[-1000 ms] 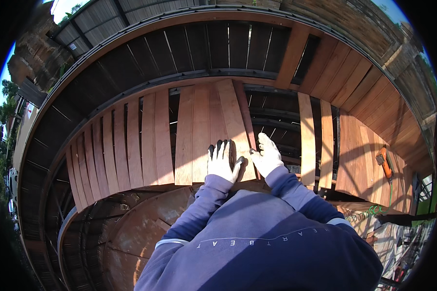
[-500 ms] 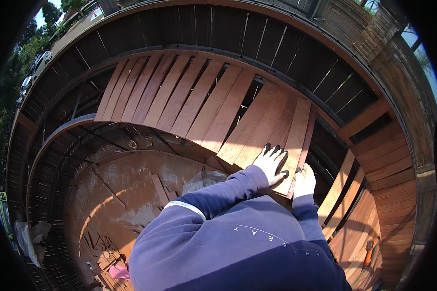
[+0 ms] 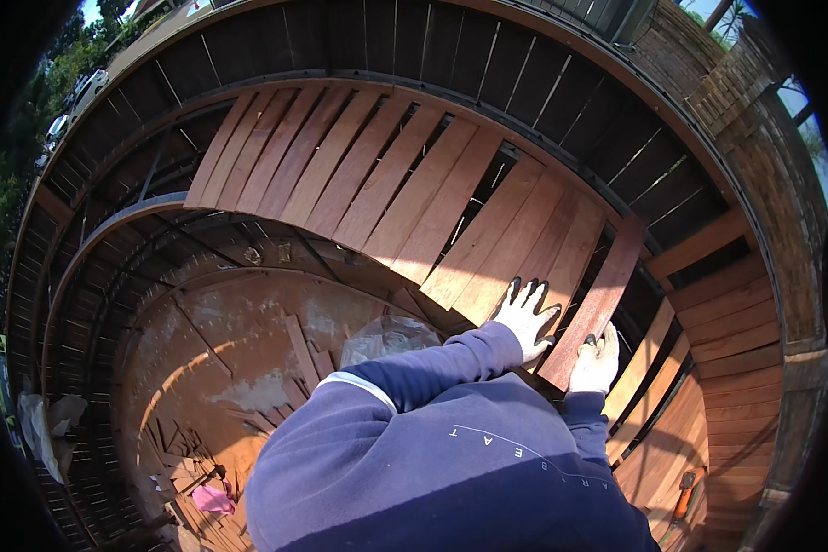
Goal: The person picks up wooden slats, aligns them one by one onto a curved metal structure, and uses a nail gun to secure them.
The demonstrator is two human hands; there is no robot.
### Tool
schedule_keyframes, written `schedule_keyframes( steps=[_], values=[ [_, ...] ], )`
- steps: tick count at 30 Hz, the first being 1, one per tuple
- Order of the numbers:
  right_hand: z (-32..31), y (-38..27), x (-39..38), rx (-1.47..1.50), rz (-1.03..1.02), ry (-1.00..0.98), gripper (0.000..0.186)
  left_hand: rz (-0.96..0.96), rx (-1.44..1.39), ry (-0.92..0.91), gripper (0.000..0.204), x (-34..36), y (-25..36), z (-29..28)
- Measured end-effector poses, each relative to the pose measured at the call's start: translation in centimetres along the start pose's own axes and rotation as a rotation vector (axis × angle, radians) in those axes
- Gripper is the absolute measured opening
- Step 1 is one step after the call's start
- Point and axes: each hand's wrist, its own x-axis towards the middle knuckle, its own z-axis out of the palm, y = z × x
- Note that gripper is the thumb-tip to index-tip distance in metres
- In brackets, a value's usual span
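Observation:
My left hand (image 3: 527, 320), in a white glove with dark fingertips, lies with fingers spread on the near ends of the pale reddish planks (image 3: 524, 248). My right hand (image 3: 595, 361), gloved in white too, grips the near end of a dark red-brown plank (image 3: 600, 296), its thumb on top and the other fingers partly hidden. That plank slants away from me toward the curved outer wall. A dark gap separates it from the row under my left hand, and the metal frame shows through.
More planks (image 3: 340, 175) continue along the curved frame to the left, with narrow gaps. Laid boards (image 3: 736, 368) curve round on the right, where an orange-handled tool (image 3: 684, 495) lies. Below left, the floor (image 3: 258, 322) holds wood offcuts (image 3: 189, 474), clear plastic sheeting (image 3: 386, 340) and a pink cloth (image 3: 213, 498).
The dark plank has shifted right with my right hand, opening a gap beside the row. My left hand still rests on the planks. The whole view has tilted slightly.

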Motion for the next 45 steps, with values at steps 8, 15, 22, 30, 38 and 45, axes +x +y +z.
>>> schedule_keyframes(
  steps=[8,15,22,30,38,45],
  values=[
    [3.0,-2.4,0.2,0.232,0.023,-0.255,0.055,-0.023,-0.391,0.233,0.049,0.2,-2.2,1.0],
    [4.4,-5.0,0.2,0.075,0.235,-0.512,0.065,-0.184,-0.422,0.333,0.072,-0.4,-1.0,-0.2],
    [3.6,-4.4,0.4,-0.412,-0.389,-0.601,0.042,-0.14,-0.27,0.221,0.075,-1.7,-1.8,-1.7],
    [1.5,-0.8,0.3,-0.202,0.208,-0.387,0.069,-0.236,0.115,0.108,0.088,-1.6,-1.2,-1.4],
    [1.3,2.2,2.7,0.077,0.354,-0.524,0.066,-0.399,0.323,0.218,0.084,1.9,-7.3,-2.7],
    [3.6,4.3,5.0,0.075,0.341,-0.527,0.051,-0.649,0.326,-0.113,0.089,6.0,-6.5,-5.1]
  ],
)
